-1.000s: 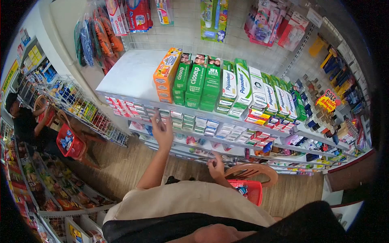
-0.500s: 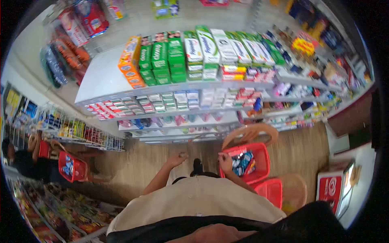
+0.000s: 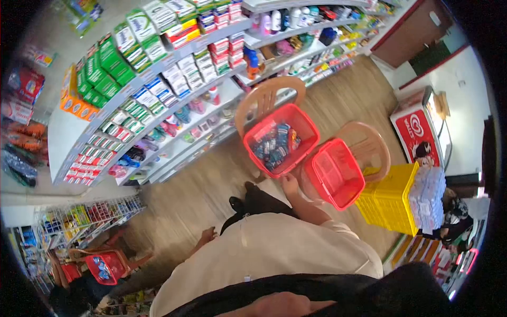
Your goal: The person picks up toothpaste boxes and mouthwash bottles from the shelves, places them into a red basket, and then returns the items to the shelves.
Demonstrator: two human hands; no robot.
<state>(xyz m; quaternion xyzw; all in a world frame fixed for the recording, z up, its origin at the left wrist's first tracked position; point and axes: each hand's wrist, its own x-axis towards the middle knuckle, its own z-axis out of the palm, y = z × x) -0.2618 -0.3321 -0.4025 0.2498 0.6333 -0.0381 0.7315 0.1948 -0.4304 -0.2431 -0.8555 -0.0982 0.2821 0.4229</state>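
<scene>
I'm lowering my left hand (image 3: 208,234) away from the toothpaste shelf (image 3: 66,132) while my right hand (image 3: 288,184) is lingering at the packet-filled red basket (image 3: 305,116), both grips unclear.

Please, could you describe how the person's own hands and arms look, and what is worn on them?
The left hand and right hand are both bare, without gloves. The right forearm is bare below a loose, plain beige sleeve. No watch or bracelet can be made out; rings are too small to tell.
</scene>
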